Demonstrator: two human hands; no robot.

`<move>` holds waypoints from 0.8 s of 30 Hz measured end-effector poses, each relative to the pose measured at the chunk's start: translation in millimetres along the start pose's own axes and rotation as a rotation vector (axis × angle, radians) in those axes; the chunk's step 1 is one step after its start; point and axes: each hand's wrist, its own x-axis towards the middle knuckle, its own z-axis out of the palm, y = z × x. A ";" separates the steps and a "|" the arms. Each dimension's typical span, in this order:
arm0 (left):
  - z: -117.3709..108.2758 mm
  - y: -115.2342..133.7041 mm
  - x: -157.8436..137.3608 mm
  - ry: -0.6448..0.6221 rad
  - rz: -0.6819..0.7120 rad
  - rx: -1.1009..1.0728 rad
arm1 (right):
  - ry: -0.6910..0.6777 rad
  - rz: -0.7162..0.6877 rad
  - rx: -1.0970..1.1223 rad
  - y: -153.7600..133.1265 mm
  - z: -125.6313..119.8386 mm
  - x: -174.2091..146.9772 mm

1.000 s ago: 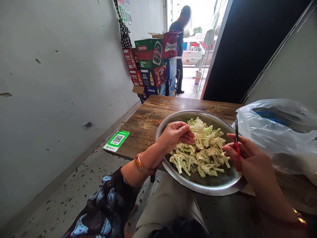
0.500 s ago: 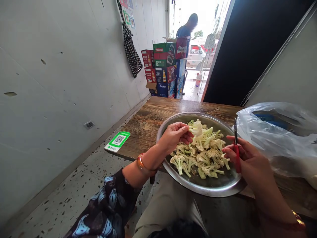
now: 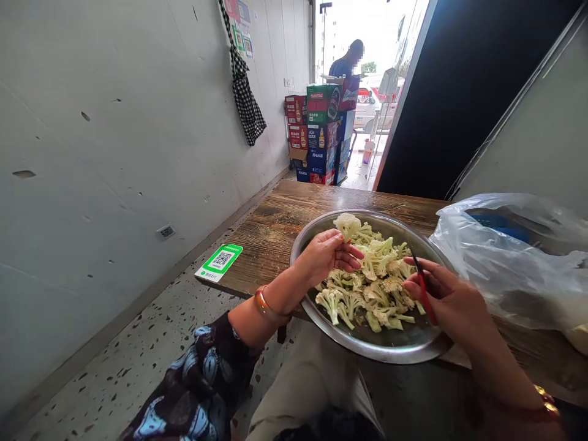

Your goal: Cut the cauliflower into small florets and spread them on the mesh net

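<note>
My left hand (image 3: 329,254) pinches a pale cauliflower floret (image 3: 348,225) between thumb and fingers, above the left side of a wide metal basin (image 3: 374,352). Many cut cauliflower pieces (image 3: 381,288) lie heaped in the basin. Over its right side, my right hand (image 3: 448,300) is closed around red-handled scissors (image 3: 426,297), whose dark blades point up and away from me. The blades are apart from the floret. My fingers partly cover the handles.
The basin rests on a wooden table (image 3: 271,229) with a green QR card (image 3: 220,262) at its left corner. A clear plastic bag (image 3: 500,263) lies to the right. Beyond the table stand stacked beer cartons (image 3: 324,135), with a person (image 3: 346,61) behind them near the doorway.
My left hand has turned the floret so that its head points up. The scissors in my right hand have moved left and tilted. Beyond the table, the stacked cartons have shifted right.
</note>
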 end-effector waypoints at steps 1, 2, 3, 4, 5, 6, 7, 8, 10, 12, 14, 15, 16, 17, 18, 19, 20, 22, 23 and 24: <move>0.0 0.0 0.0 0.003 -0.001 -0.001 | -0.008 -0.031 -0.033 1.4 0.4 0.6; 0.0 0.0 0.0 0.006 -0.004 -0.001 | -0.016 -0.065 -0.067 2.3 0.8 1.2; 0.0 0.0 -0.1 0.009 -0.006 -0.003 | -0.024 -0.100 -0.103 2.4 1.3 1.8; -0.1 0.0 -0.3 0.013 -0.009 -0.006 | -0.036 -0.134 -0.141 1.5 1.7 2.2; -0.1 -0.1 -0.5 0.015 -0.012 -0.008 | -0.052 -0.164 -0.180 -0.4 2.2 2.4; -0.1 -0.2 -0.6 0.017 -0.015 -0.009 | -0.074 -0.190 -0.218 -3.2 2.7 2.3; -0.1 -0.3 -0.7 0.019 -0.017 -0.009 | -0.099 -0.211 -0.254 -6.9 3.5 1.9; 0.1 -0.5 -0.6 0.019 -0.020 -0.007 | -0.123 -0.228 -0.285 -11.1 4.6 1.3; 1.4 -1.0 0.0 0.017 -0.030 0.000 | -0.170 -0.257 -0.331 -19.9 8.0 -0.3; 3.9 -1.5 0.8 0.009 -0.045 0.013 | -0.198 -0.263 -0.354 -26.7 12.7 -1.6; 7.3 -2.2 1.1 -0.012 -0.055 0.034 | -0.198 -0.247 -0.362 -29.9 17.5 -1.9; 8.9 -2.5 0.9 -0.026 -0.058 0.047 | -0.195 -0.237 -0.358 -30.2 19.4 -1.7; 10.3 -2.8 0.5 -0.041 -0.061 0.062 | -0.194 -0.229 -0.349 -29.9 20.8 -1.4; 11.5 -3.1 -0.1 -0.055 -0.065 0.076 | -0.197 -0.225 -0.335 -29.2 21.6 -1.1; 12.3 -3.3 -0.8 -0.065 -0.068 0.086 | -0.201 -0.221 -0.314 -28.3 21.9 -0.7; 12.7 -3.4 -1.4 -0.073 -0.071 0.091 | -0.208 -0.215 -0.289 -27.6 21.9 -0.5; 12.9 -3.6 -2.1 -0.078 -0.072 0.091 | -0.215 -0.208 -0.265 -26.9 21.6 -0.2; 12.8 -4.1 -3.0 -0.081 -0.072 0.089 | -0.225 -0.194 -0.225 -26.1 21.0 0.1; 12.6 -4.4 -3.3 -0.079 -0.071 0.093 | -0.229 -0.188 -0.213 -25.9 20.7 0.2; 12.5 -4.8 -3.5 -0.071 -0.067 0.100 | -0.232 -0.184 -0.204 -25.7 20.6 0.2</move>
